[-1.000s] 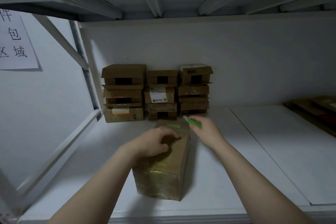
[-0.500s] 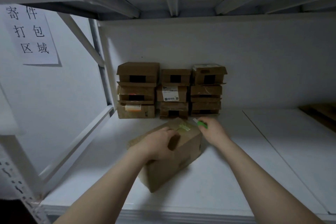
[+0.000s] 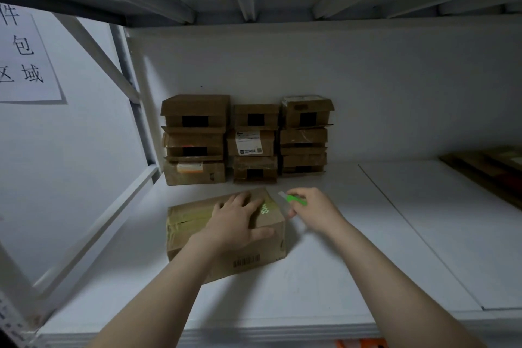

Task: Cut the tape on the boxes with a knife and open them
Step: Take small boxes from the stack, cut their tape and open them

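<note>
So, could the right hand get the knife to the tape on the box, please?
Probably yes: the right hand holds the knife just right of the box, nothing between. The left hand lies flat on top, though, covering the middle; tape shows only left of it.

White metal shelf [image 3: 310, 277], pale wall [image 3: 367, 93], paper sign [image 3: 25, 59]

Shelf board [image 3: 310, 277]: carrying everything.
Taped box [image 3: 186, 234]: sitting near, left of centre.
Left hand [image 3: 237, 220]: lying on top of the taped box.
Right hand [image 3: 313, 210]: hovering just right of the box's far corner, gripping the utility knife [image 3: 293, 199].
Box stacks [image 3: 255, 144]: three standing side by side, far, behind the taped box, against the back wall.
Paper sign [image 3: 25, 56]: hanging on the left wall.
Flat cardboard [image 3: 485, 169]: lying far right.
</note>
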